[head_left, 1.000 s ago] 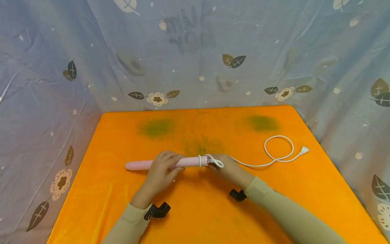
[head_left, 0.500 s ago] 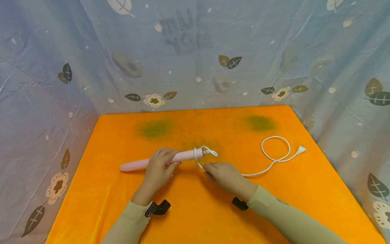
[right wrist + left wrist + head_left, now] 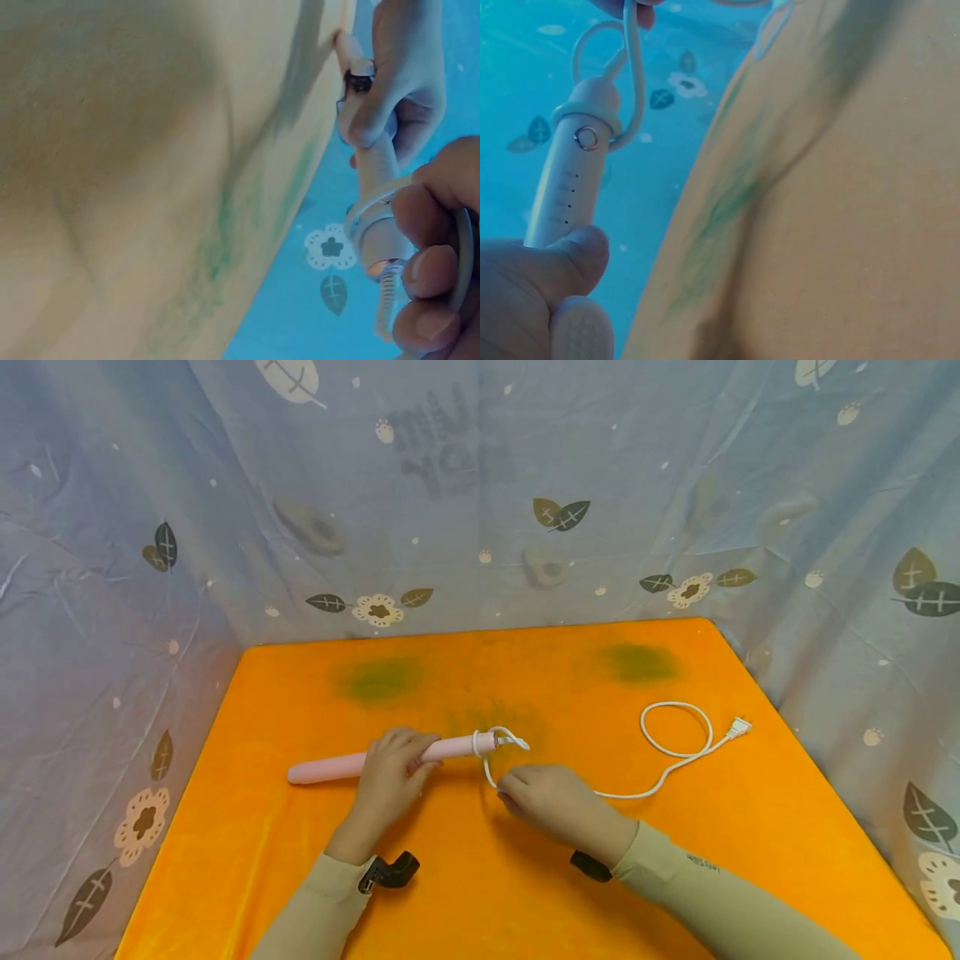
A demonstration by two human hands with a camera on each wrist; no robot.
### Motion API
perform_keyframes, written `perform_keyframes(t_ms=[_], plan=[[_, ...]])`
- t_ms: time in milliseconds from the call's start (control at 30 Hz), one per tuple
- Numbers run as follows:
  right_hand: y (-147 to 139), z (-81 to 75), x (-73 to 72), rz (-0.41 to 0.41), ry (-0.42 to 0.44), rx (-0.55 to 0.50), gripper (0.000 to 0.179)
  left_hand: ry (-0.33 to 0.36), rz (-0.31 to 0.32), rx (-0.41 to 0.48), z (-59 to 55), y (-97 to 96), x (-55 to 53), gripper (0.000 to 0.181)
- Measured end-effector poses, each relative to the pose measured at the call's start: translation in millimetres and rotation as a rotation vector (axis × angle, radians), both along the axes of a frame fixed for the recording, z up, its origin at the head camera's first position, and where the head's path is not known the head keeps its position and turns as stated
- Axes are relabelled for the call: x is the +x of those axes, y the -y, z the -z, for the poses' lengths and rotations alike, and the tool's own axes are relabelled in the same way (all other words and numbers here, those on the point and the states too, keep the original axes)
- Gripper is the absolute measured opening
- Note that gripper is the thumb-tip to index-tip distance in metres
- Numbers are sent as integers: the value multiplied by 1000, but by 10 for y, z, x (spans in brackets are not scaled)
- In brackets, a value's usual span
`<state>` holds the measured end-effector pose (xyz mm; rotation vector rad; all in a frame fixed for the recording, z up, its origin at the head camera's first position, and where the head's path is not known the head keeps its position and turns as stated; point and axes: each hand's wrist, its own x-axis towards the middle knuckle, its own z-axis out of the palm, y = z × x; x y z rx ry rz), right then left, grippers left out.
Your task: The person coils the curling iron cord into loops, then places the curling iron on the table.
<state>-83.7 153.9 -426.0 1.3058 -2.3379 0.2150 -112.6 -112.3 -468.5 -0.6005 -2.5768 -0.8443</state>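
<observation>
A pink curling iron (image 3: 456, 747) is held at a slant over the table, its rounded tip to the left. My left hand (image 3: 388, 779) grips it around the middle. In the left wrist view a round button (image 3: 587, 138) and a row of small marks show on the handle, above the left thumb. The white cord (image 3: 632, 796) leaves the handle's right end, bends back and loops once round the handle. My right hand (image 3: 558, 803) pinches this cord just below and right of the handle; in the right wrist view its fingers (image 3: 431, 270) are curled, with cord passing through.
The cord runs on to the right in a loose loop and ends in a two-pin plug (image 3: 739, 727). An orange cloth (image 3: 480, 893) with greenish patches covers the table. Patterned grey-blue curtains (image 3: 480, 460) hang behind and at both sides.
My right hand came from behind the handle's end to its near side, drawing the cord down. The handle end rose, then settled slightly; the iron tilted and shifted left. The cord's loop on the table shifted a little.
</observation>
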Motion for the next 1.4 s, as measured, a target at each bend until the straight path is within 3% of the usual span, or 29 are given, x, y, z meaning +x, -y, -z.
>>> perform_keyframes(t_ms=[233,567,900,1267,1400], plan=[[110,5,0,-42,-10,-1,16,49,15,-54,45,-7,15,36],[172,-170,-34,-78,32,39,18,148,142,-201,120,-40,123,37],[123,-335,-146,-87,84,31,25,112,181,-213,114,-61,218,34],[-57,-323,-315,-24,389,-72,11,57,207,-189,84,-9,271,34],[-96,-280,-360,26,545,-110,10,41,228,-156,63,15,290,34]])
